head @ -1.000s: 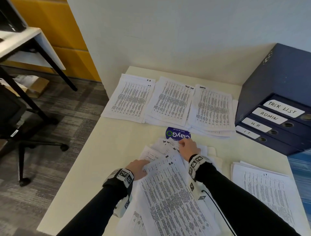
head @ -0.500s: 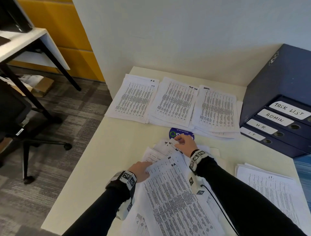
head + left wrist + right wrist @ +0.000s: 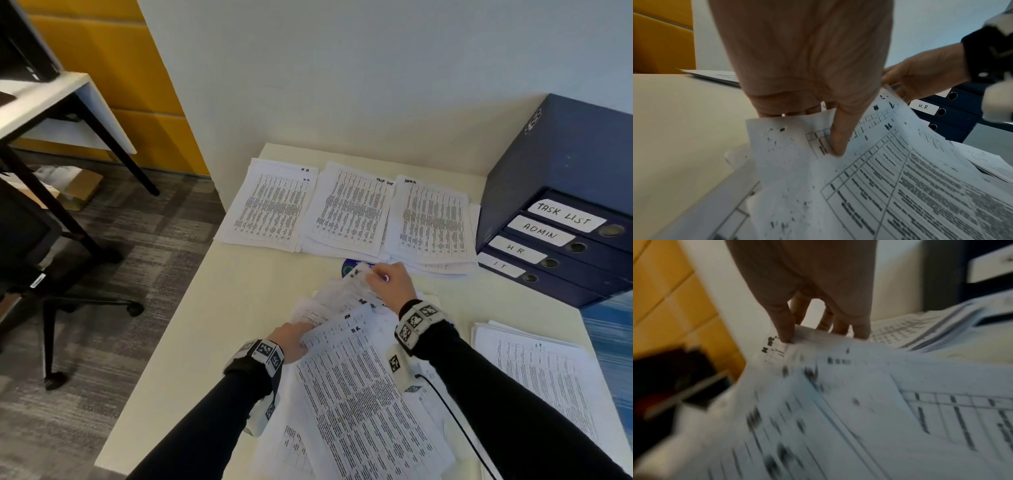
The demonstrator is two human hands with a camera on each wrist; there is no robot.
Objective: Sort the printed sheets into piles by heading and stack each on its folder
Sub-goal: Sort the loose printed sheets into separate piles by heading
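Observation:
A fanned heap of loose printed sheets (image 3: 359,394) lies in front of me on the cream table (image 3: 212,315). My left hand (image 3: 297,342) grips the heap's near-left corner, thumb (image 3: 835,142) pressed on top and fingers underneath. My right hand (image 3: 376,274) pinches the far edge of several sheets (image 3: 818,335) between thumb and fingers, and that edge is raised off the table. Sorted piles lie at the back: HR (image 3: 270,205), Task List (image 3: 349,212) and Admin (image 3: 433,222). An IT pile (image 3: 534,370) sits to my right.
A dark blue drawer box (image 3: 561,178) labelled TASK LIST, ADMIN, HR and IT stands at the back right. A round blue sticker (image 3: 351,266) shows just beyond my right hand. Left of the table are carpet, an office chair (image 3: 41,274) and another desk (image 3: 51,102).
My right hand has slid a little farther along the heap's far edge and lifted it. My left hand stays on the near-left corner.

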